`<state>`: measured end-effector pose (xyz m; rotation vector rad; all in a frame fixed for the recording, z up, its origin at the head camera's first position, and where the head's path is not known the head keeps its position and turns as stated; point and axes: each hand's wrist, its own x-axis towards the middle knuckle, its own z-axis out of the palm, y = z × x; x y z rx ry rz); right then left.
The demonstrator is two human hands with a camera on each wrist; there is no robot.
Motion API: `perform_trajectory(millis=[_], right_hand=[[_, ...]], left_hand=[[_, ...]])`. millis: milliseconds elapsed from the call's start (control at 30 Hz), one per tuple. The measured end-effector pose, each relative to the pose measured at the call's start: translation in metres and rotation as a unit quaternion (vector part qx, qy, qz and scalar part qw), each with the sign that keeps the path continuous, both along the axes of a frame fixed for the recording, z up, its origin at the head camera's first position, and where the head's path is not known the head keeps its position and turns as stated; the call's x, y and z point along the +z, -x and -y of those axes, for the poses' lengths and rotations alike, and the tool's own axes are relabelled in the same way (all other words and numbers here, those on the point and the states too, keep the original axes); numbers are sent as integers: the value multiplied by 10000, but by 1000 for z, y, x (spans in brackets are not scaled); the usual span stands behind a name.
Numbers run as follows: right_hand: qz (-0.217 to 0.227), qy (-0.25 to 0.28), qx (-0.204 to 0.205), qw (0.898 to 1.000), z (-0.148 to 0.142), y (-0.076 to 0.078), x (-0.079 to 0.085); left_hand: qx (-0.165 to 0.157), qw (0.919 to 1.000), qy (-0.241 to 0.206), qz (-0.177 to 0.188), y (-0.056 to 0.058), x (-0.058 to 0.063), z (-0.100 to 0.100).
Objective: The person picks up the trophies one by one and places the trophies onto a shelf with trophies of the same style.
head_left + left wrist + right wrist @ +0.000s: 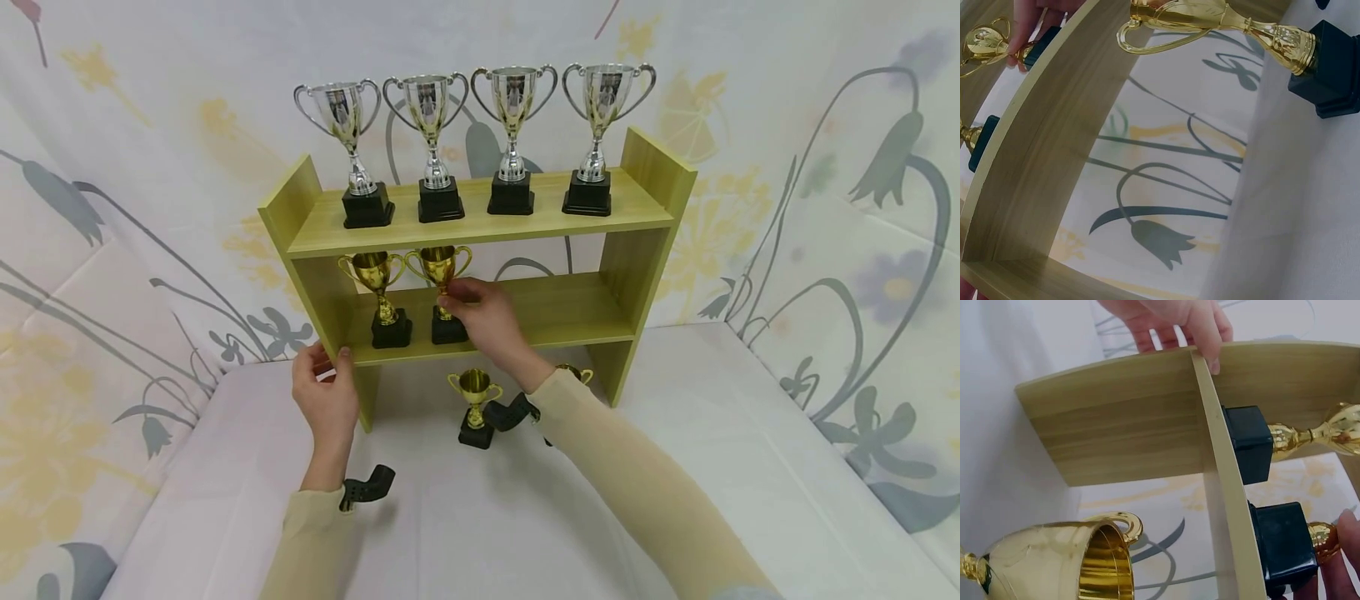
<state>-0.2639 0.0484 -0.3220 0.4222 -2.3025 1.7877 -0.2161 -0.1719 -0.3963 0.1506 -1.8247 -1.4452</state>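
My right hand (pixel 491 321) pinches the stem of a small gold trophy (pixel 438 265) standing on the lower board of a wooden shelf (pixel 566 310). Its black square base is at that board in the right wrist view, with fingers (pixel 1334 575) round the stem. Just left of it stands a second gold trophy (pixel 372 273), upright. My left hand (pixel 326 396) grips the shelf's left side panel, thumb at the front edge and fingers around the outside. On the table in front of the shelf stands another gold trophy (pixel 475 385); a further one (pixel 585 375) is mostly hidden behind my right forearm.
Along the top board stand several silver trophies (pixel 512 96) with black bases. Below the lower board the shelf is open between its side panels. A white cloth (pixel 450 533) covers the table, and flower-patterned fabric (pixel 825 250) hangs behind and at both sides.
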Motion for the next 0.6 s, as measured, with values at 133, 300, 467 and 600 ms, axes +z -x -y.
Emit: perform_trajectory(millis=[133,300,467,600], right_hand=[[20,-29,-51,10000,1,0,-2],[3,-163,-133,9998,2,-2,-2],[5,-263,-185,9995,3,-4,0],[25,-204,-263,9994,3,-5,1]], left_hand=[[18,10000,-14,-2,0,0,0],[30,10000,10,41,-1,0,0],[38,10000,38,45,-1,0,1],[20,10000,55,23,0,0,1]])
